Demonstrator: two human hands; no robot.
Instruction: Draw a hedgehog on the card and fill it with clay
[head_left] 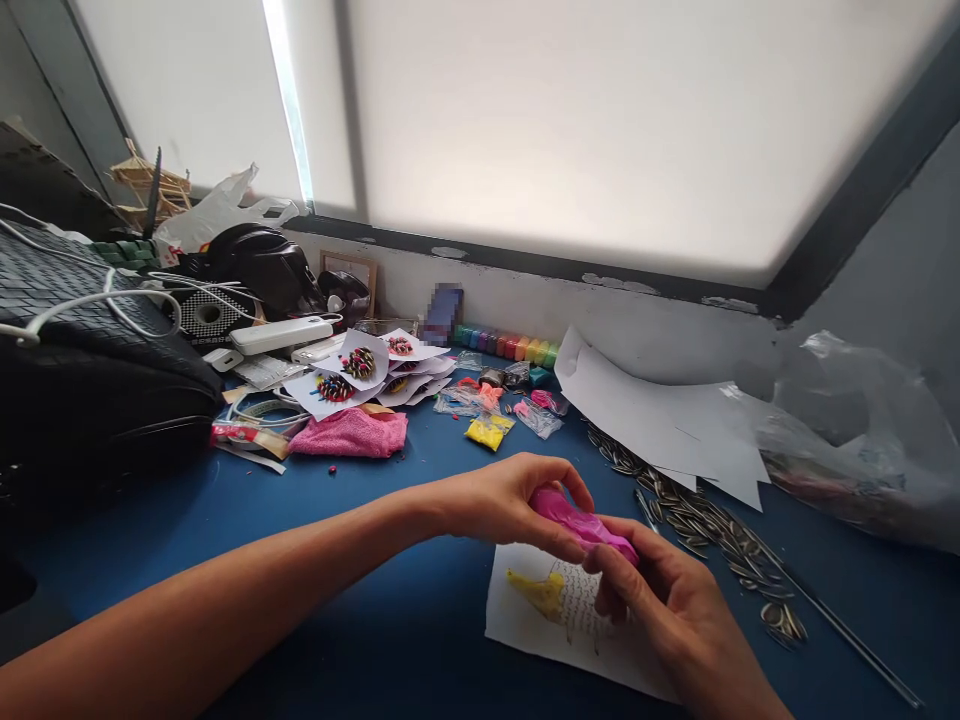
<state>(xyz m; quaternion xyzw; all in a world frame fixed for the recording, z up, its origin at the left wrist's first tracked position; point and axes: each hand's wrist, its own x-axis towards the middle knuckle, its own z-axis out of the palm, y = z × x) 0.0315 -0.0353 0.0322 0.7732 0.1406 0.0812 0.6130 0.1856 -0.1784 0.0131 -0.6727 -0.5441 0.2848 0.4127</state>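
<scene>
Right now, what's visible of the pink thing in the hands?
The pink thing is bright magenta, soft-looking and creased, with a slight sheen; clay or wrapped packet, I can't tell. It slants down to the right, held between the left hand and right hand, near the white paper. Parts are hidden.

I can see passable room left of where the left hand (517,500) and right hand (667,600) grip the pink bundle (574,522): bare blue tabletop (255,505), bounded beyond by a pink cloth (349,433). Past the grip, a yellow packet (490,431) obstructs; rightward, striped seeds (686,505) and a long rod (832,618) do.
</scene>
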